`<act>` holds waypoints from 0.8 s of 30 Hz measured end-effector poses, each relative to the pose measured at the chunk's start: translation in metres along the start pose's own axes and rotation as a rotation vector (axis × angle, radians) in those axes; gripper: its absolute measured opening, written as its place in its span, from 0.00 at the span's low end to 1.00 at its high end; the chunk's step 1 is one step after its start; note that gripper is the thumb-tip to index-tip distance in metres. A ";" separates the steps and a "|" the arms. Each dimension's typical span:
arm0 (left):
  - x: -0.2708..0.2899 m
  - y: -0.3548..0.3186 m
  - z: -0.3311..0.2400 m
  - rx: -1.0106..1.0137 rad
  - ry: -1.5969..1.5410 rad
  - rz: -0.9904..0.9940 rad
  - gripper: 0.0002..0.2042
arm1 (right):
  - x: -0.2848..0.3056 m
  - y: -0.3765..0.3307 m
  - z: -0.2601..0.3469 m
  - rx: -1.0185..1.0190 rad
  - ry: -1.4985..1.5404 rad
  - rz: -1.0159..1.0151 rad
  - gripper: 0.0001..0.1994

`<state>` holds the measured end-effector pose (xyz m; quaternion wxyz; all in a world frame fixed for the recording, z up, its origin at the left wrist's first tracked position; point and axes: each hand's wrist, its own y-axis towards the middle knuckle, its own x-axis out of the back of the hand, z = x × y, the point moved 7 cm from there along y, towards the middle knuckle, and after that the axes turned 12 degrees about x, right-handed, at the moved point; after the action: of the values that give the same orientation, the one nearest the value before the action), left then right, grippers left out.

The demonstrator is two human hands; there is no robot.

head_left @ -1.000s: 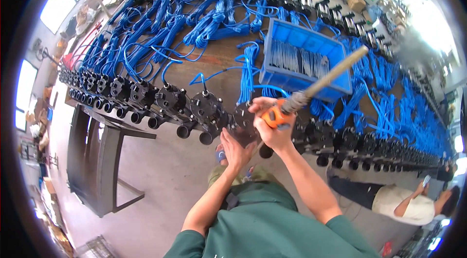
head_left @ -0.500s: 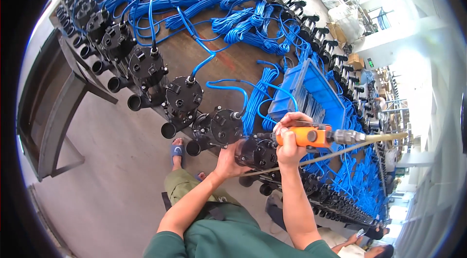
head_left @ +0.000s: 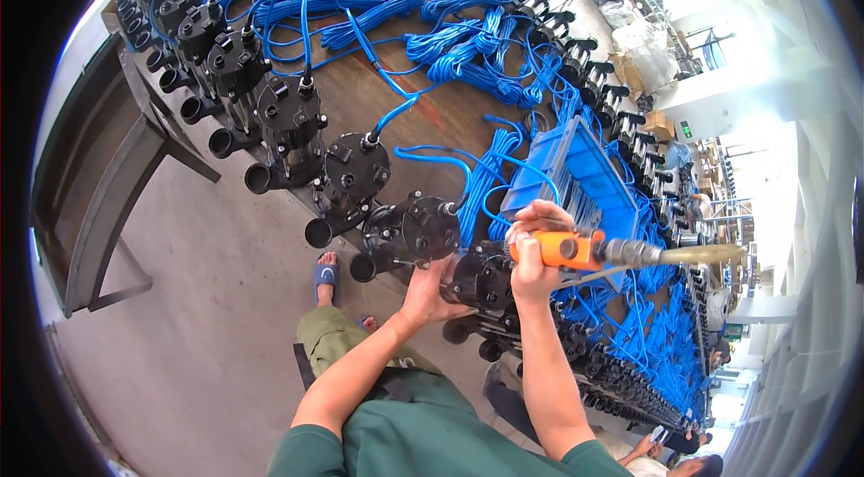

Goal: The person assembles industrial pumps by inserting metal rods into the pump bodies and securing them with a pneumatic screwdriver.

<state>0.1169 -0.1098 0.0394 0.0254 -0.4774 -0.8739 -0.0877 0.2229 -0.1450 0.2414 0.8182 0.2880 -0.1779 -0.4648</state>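
Note:
My right hand (head_left: 533, 247) grips an orange pneumatic screwdriver (head_left: 576, 250), whose body and hose stretch out to the right above a black pump (head_left: 481, 279) lying at the bench edge. My left hand (head_left: 430, 290) rests against the side of that same pump, fingers on its housing. Just left of it sits another black pump (head_left: 409, 234) with a blue cable (head_left: 477, 198) running from its top. Whether the tool's tip touches the pump is hidden behind my right hand.
A long wooden bench (head_left: 396, 99) carries a row of black pumps (head_left: 288, 117) along its near edge and bundles of blue cable. A blue plastic crate (head_left: 585, 171) stands behind my hands. A dark metal frame (head_left: 99, 207) stands at left. Another person's hands (head_left: 652, 450) show at lower right.
The view has swung, so the bench now runs diagonally from upper left to lower right. My right hand keeps the orange tool over the pump; my left hand stays at the pump's side.

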 end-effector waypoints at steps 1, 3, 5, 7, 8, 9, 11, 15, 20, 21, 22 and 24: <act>-0.001 -0.002 0.003 0.010 0.013 0.006 0.57 | -0.002 0.003 0.002 -0.018 -0.020 -0.006 0.18; -0.003 -0.004 0.005 -0.005 0.034 -0.019 0.57 | 0.000 0.001 0.001 -0.079 -0.099 -0.029 0.17; -0.002 -0.003 -0.002 -0.018 0.015 -0.031 0.57 | 0.008 -0.009 -0.008 -0.036 -0.087 -0.054 0.16; -0.002 -0.003 -0.003 0.018 0.010 -0.006 0.57 | 0.007 -0.012 -0.010 -0.036 -0.057 -0.067 0.15; -0.003 -0.003 -0.002 0.035 0.007 0.008 0.56 | 0.010 -0.012 -0.014 -0.044 -0.043 -0.062 0.15; -0.003 -0.004 -0.001 0.028 0.017 -0.001 0.56 | 0.010 -0.013 -0.015 -0.048 -0.027 -0.060 0.15; -0.004 -0.006 0.003 0.012 0.035 -0.016 0.56 | 0.008 -0.012 -0.014 -0.034 -0.037 -0.073 0.16; -0.002 -0.004 -0.003 -0.013 0.016 -0.034 0.56 | 0.003 -0.006 0.002 -0.021 -0.071 -0.103 0.20; -0.008 -0.007 0.012 0.019 0.045 0.004 0.58 | -0.004 -0.018 0.039 -0.064 0.095 -0.113 0.23; -0.008 -0.007 0.012 0.009 0.034 0.006 0.58 | -0.002 -0.027 0.042 -0.091 0.104 -0.101 0.22; -0.008 -0.007 0.012 -0.001 0.022 0.008 0.58 | 0.000 -0.036 0.044 -0.113 0.102 -0.074 0.22; -0.002 -0.008 0.004 -0.071 0.039 -0.047 0.57 | -0.002 -0.046 0.044 -0.123 0.110 -0.043 0.21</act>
<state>0.1119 -0.1152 0.0345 0.0235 -0.4554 -0.8807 -0.1284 0.1666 -0.1755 0.2458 0.8327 0.2662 -0.0975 -0.4756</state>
